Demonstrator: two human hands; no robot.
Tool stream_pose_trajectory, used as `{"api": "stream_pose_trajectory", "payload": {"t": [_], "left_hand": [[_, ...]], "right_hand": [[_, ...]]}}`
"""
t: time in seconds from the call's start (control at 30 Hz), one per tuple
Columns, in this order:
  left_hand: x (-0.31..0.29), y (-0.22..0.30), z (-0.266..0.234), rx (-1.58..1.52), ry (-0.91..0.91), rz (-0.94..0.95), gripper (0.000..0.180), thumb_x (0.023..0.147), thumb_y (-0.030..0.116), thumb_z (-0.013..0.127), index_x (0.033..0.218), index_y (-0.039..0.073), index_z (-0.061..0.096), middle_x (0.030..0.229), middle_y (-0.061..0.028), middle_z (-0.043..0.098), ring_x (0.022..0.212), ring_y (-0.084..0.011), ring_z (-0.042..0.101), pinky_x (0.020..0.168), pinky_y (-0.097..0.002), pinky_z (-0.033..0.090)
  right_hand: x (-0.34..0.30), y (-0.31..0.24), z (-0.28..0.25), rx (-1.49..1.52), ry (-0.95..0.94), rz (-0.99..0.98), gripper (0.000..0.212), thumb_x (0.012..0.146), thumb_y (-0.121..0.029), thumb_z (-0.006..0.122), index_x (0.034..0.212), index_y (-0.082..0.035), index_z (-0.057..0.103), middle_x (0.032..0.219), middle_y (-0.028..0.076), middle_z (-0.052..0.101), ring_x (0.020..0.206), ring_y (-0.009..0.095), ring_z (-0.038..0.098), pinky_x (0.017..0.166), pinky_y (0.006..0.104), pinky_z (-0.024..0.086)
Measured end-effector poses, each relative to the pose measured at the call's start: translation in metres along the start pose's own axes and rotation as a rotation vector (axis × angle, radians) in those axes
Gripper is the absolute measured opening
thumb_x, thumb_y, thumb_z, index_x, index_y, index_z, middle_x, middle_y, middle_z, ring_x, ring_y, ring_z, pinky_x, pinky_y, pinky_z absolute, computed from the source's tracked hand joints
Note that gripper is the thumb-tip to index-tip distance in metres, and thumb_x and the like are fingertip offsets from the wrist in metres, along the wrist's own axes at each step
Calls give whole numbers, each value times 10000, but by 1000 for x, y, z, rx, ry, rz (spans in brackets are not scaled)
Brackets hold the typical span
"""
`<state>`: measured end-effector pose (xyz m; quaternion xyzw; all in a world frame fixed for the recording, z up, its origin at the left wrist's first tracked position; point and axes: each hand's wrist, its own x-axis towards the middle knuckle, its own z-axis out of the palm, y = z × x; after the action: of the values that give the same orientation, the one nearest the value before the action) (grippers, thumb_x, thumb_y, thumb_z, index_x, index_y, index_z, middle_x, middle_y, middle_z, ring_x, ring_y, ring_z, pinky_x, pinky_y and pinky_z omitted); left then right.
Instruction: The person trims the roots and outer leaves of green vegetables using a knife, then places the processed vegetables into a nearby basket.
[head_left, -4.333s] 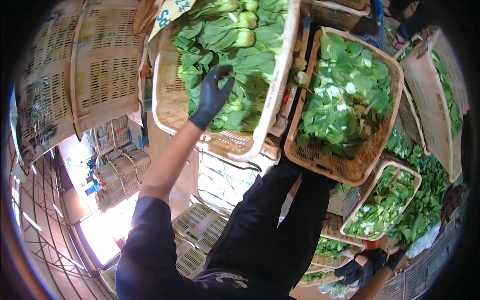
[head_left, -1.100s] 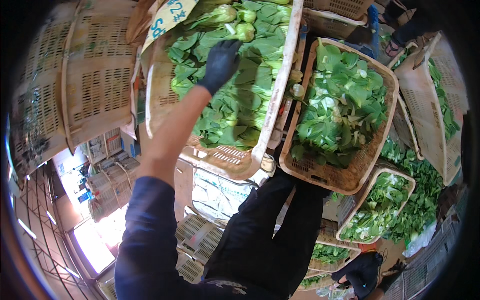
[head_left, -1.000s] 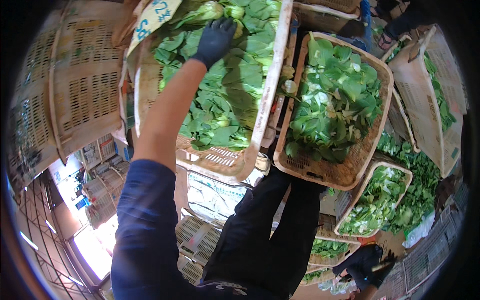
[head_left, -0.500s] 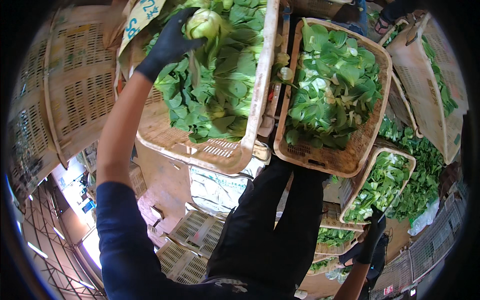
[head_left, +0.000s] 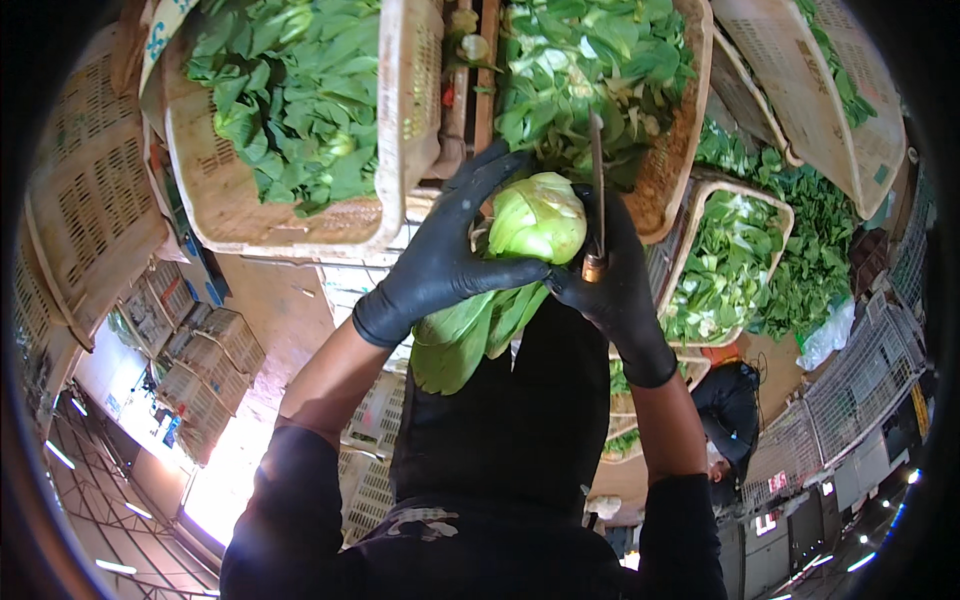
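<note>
Pale-green, round-based leafy vegetable (head_left: 540, 225), leaves drooping | left hand (head_left: 437, 262) gripping it | right hand (head_left: 624, 295) clasping knife (head_left: 598, 180)

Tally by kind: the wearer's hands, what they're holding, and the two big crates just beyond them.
Black-gloved hands: 2 (left hand, right hand)
Leafy green heads held: 1 (leafy green head)
Knives held: 1 (knife, in the right hand)
Crates of greens just beyond: 2 (left crate, right crate)
Total: 6
</note>
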<state>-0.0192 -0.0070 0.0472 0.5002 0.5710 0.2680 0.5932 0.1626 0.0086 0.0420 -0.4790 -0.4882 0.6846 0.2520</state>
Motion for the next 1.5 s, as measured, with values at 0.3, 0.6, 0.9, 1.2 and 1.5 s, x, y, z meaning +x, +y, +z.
{"api": "stream_pose_trajectory", "payload": {"t": [0.3,0.6,0.9,1.2,1.5], "left_hand": [[-16,-15,25,-350,-131,-349,942,521,166,827,1297,10,315,1230,-97,444,1134,-183,440,955,-320,368],[-13,-8,49,-83,-100,-178,764,596,378,787,1149,-25,446,985,-158,578,936,-240,570,843,-335,435],[-16,6,53,-125,-136,-262,803,532,257,822,1191,5,438,1068,-109,557,1003,-197,528,885,-328,412],[1,-11,64,109,61,-137,800,541,326,811,1170,-3,440,1067,-180,517,974,-317,515,852,-391,411],[15,-13,38,457,-144,77,718,546,239,803,1134,-3,468,1076,-172,493,992,-307,507,871,-370,406]], "right_hand": [[-22,20,-57,-509,-53,71,294,646,-160,723,861,-46,558,679,77,535,578,198,547,542,311,452],[-26,3,-67,-1001,-270,-301,181,641,-202,637,637,-113,480,580,62,523,533,265,552,466,361,419],[-27,68,-93,-1078,-227,46,221,722,-287,597,633,-92,542,626,114,568,589,311,572,518,414,438],[-33,54,-88,-100,-73,82,694,686,-250,732,1266,-92,386,936,127,607,892,189,599,721,296,475],[2,31,-77,-831,-249,-104,404,672,-145,683,1047,-66,555,766,108,631,634,295,611,600,355,483]]}}
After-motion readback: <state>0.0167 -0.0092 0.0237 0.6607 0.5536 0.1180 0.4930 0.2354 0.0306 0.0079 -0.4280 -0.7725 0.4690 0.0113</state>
